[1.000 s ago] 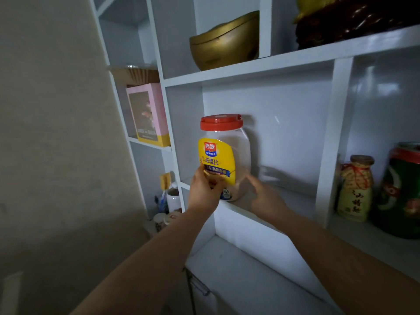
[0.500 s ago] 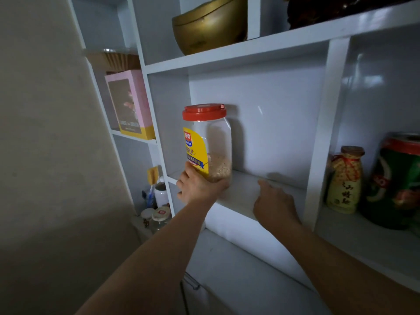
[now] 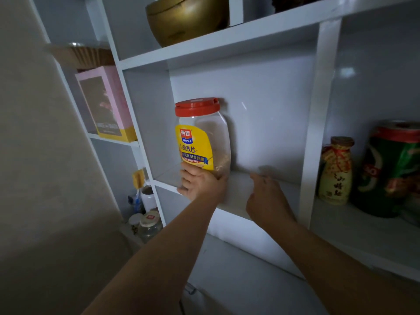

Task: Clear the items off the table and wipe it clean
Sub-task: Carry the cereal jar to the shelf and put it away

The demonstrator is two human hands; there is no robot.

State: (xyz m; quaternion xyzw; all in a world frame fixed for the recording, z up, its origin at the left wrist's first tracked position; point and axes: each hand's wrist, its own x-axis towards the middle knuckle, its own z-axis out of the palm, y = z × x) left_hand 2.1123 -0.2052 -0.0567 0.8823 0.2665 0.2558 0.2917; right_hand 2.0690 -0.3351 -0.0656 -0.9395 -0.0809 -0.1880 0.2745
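My left hand is wrapped around the bottom of the oat jar, fingers on its front and thumb side tucked under the yellow label, so that hand is clamped on the jar. The jar is close to upright at the left front of an open shelf compartment, its red lid screwed on top and a low layer of oats showing through the clear side. My hand hides the base, so I cannot tell whether the jar rests on the shelf board. Just right of the jar, my right hand hangs over the same board with loosely curled fingers, holding nothing and apart from the jar. Above the jar sits a gold bowl. Left of the jar stands a pink box. Well right of the jar, past a white divider, are a yellowish bottle and a green tin.
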